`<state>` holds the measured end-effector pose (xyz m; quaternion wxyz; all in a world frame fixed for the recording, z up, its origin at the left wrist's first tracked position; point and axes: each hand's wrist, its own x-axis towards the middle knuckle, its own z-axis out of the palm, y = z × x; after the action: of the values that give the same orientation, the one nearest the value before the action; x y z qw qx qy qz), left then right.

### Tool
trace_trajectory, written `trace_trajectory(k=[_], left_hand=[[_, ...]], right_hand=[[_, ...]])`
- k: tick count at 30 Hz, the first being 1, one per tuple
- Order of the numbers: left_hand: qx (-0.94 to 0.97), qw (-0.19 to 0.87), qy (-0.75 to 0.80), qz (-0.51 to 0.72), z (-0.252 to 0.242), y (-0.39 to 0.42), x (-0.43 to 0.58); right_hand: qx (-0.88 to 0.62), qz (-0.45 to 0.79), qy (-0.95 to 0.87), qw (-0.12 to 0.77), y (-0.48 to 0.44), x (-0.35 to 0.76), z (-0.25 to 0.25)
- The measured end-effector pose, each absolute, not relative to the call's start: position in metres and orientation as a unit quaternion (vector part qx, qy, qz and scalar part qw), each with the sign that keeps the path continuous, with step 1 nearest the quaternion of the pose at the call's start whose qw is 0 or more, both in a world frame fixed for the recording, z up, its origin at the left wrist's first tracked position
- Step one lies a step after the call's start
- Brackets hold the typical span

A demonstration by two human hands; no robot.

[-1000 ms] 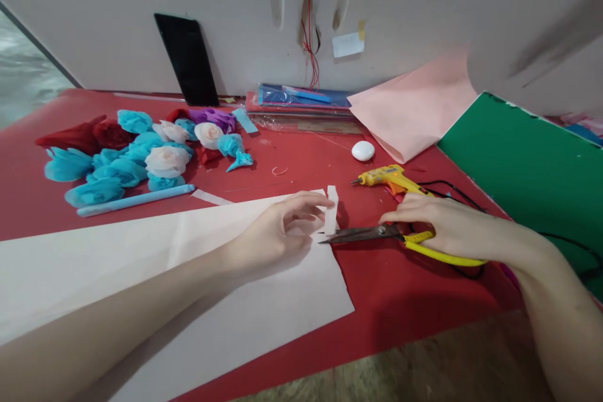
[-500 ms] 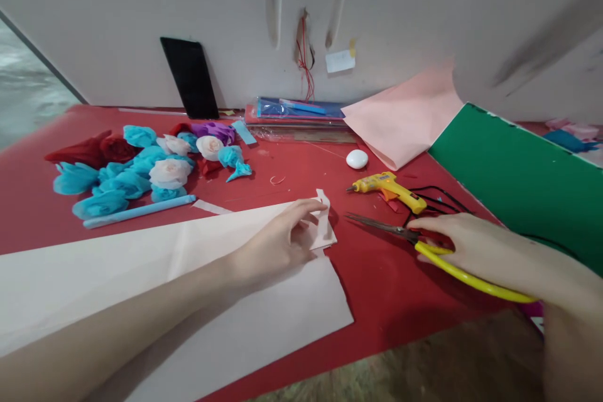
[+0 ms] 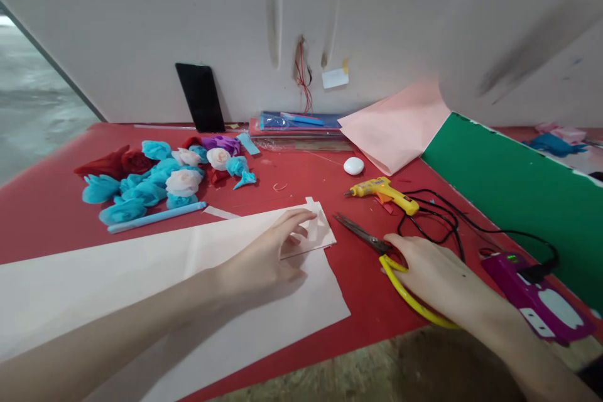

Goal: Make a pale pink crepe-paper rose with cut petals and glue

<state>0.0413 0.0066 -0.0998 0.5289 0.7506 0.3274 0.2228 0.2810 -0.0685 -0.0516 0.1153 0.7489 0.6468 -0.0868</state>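
My left hand (image 3: 271,251) rests on a long sheet of white paper (image 3: 155,276), fingers curved and apart near its right end. A narrow white paper strip (image 3: 309,201) pokes out past the paper's far edge by my fingertips. A smaller folded piece of the paper (image 3: 324,229) lies under these fingers. To the right, my right hand (image 3: 424,267) is closed on yellow-handled scissors (image 3: 365,235), low over the red tabletop. Their dark blades point left toward the paper and look nearly closed.
Beyond the scissors lie a yellow glue gun (image 3: 384,191), its black cord and a purple power strip (image 3: 532,301). Crepe-paper flowers (image 3: 141,185) are heaped at the left. A white oval object (image 3: 353,166), pink paper (image 3: 396,129) and a green board (image 3: 509,191) sit farther back.
My right hand has moved left with the scissors, nearer the paper. The upright strip at my left fingertips has dropped lower, and those fingers have spread. The view has shifted, showing the power strip.
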Motion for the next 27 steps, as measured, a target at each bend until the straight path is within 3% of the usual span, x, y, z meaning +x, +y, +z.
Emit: trace_trajectory(k=[8, 12, 15, 18, 23, 27], left_hand=[[0.735, 0.539, 0.330, 0.244, -0.099, 0.004, 0.015], [0.682, 0.596, 0.320, 0.280, -0.087, 0.007, 0.003], [0.646, 0.626, 0.308, 0.309, -0.080, 0.007, -0.002], [0.635, 0.628, 0.312, 0.322, -0.078, 0.004, -0.005], [0.656, 0.610, 0.318, 0.312, -0.077, 0.001, -0.006], [0.664, 0.601, 0.310, 0.320, -0.076, 0.001, -0.006]], right_hand=[[0.729, -0.038, 0.673, 0.119, -0.071, 0.255, -0.046], [0.661, -0.133, 0.737, -0.040, -0.064, 0.235, -0.040], [0.587, -0.365, 0.695, -0.197, -0.051, 0.218, -0.043], [0.533, -0.553, 0.567, -0.296, -0.036, 0.202, -0.050], [0.535, -0.528, 0.523, -0.401, -0.022, 0.190, -0.050], [0.550, -0.482, 0.548, -0.406, -0.022, 0.190, -0.042]])
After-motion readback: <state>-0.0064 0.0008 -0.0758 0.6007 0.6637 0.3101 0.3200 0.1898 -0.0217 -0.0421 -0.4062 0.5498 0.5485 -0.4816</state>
